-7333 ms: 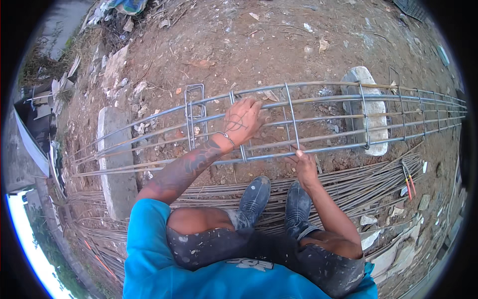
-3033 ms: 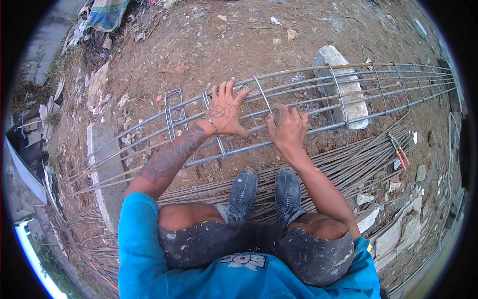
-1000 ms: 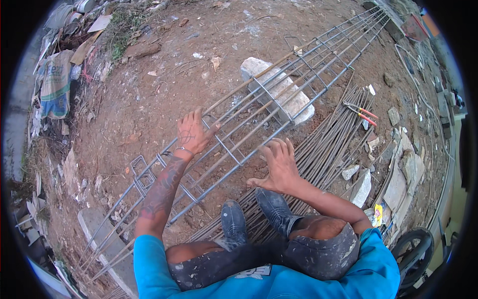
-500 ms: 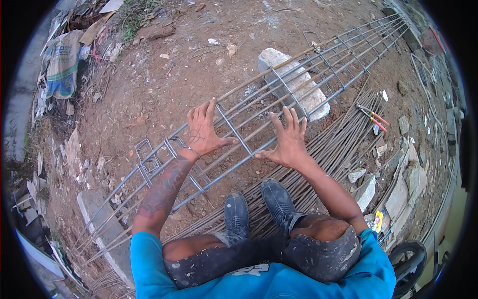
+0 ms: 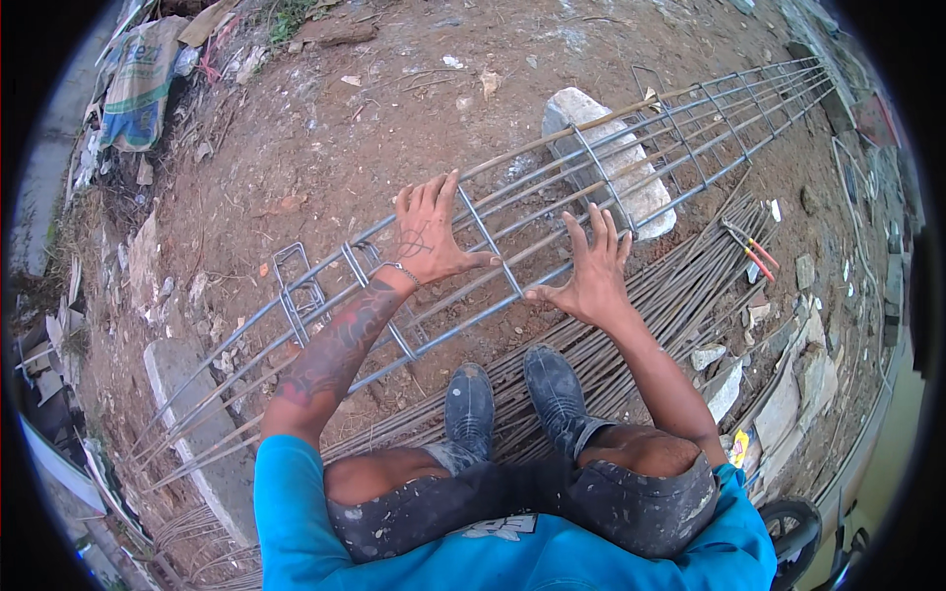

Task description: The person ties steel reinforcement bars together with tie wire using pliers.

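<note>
A long cage of steel reinforcing bars [image 5: 448, 335] runs slantwise from the lower left to the upper right in front of me. My left hand [image 5: 431, 234] lies over its far-side bars with fingers stretched and thumb pointing right. Near the cage's close edge is my right hand [image 5: 595, 278], its fingers spread upward and its thumb pointing left. Between them a square stirrup [image 5: 488, 239] crosses the bars, and both thumbs rest at or very close to it. Neither hand wraps round a bar. More stirrups [image 5: 293, 295] cluster left of my left wrist.
A pale stone block [image 5: 645, 197] lies under the cage, and a concrete slab [image 5: 169, 372] under its left end. Loose bars [image 5: 680, 281] are heaped by my boots. Red-handled cutters [image 5: 754, 252] lie on that heap. An empty-looking sack [image 5: 138, 89] is at upper left.
The whole scene has shifted slightly right and up in view. Both hands keep nearly the same spread pose around the same stirrup.
</note>
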### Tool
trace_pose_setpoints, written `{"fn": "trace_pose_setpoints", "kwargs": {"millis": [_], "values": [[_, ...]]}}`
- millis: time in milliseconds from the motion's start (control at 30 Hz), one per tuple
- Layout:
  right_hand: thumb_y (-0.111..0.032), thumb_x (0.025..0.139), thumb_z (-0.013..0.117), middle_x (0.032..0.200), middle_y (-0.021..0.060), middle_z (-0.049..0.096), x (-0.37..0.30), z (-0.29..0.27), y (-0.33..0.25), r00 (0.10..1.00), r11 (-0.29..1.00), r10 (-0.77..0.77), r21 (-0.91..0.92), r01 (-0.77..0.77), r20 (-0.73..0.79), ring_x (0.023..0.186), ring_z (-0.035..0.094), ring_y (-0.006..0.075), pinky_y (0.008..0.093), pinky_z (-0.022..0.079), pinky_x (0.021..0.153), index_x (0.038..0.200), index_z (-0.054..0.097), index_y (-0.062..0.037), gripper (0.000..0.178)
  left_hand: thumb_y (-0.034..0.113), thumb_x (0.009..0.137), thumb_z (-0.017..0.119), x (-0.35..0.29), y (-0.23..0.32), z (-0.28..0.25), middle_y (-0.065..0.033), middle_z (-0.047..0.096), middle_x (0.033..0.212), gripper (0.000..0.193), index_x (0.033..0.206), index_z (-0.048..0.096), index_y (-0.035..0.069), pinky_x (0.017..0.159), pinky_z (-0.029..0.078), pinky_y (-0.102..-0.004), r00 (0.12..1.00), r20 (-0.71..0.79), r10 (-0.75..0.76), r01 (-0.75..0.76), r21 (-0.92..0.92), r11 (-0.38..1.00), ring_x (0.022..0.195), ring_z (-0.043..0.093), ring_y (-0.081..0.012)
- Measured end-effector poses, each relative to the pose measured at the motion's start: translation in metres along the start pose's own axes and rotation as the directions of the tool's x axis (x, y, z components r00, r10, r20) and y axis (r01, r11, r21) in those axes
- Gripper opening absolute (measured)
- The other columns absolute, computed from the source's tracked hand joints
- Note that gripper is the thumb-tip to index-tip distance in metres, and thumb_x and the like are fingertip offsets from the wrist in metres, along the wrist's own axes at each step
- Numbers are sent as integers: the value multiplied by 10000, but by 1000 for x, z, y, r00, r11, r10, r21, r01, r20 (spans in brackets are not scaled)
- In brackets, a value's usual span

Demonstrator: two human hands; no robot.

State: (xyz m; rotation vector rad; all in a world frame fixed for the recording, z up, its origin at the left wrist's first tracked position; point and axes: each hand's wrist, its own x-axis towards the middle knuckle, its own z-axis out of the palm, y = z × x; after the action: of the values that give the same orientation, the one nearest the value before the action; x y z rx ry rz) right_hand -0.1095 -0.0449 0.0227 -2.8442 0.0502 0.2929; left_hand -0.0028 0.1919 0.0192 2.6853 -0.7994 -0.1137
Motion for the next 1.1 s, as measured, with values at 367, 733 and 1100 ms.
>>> {"fn": "trace_pose_setpoints", "kwargs": {"millis": [367, 733, 1100], "values": [[-784, 644, 615, 1455, 262, 179, -20, 12, 19, 978, 992, -16, 118, 42, -208, 1403, 85, 425, 648, 23, 1111, 1410, 308, -101, 1072, 637, 526, 797, -1, -1, -4, -186, 417, 1329, 1220, 1452, 256, 56, 1103, 206, -495, 999, 3, 49, -49, 45, 998, 1263, 363, -365], [-85, 849, 587, 984, 179, 598, -174, 72, 203, 836, 849, 497, 330, -412, -232, 991, 542, 365, 419, 431, 889, 981, 606, -3, 156, 448, 566, 844, 4, 3, 5, -172, 414, 1328, 1115, 1446, 268, 80, 1090, 255, -468, 1000, 28, 15, -15, 32, 999, 1248, 371, -347], [-192, 808, 632, 1009, 130, 598, -89, 134, 130, 998, 994, 34, 102, -28, -54, 986, 561, 318, 407, 460, 865, 1042, 625, -46, 275, 455, 590, 832, -4, 6, -3, -192, 369, 1383, 1102, 1459, 254, 101, 1089, 258, -487, 1000, 3, 9, -9, 61, 998, 1277, 343, -380]]}}
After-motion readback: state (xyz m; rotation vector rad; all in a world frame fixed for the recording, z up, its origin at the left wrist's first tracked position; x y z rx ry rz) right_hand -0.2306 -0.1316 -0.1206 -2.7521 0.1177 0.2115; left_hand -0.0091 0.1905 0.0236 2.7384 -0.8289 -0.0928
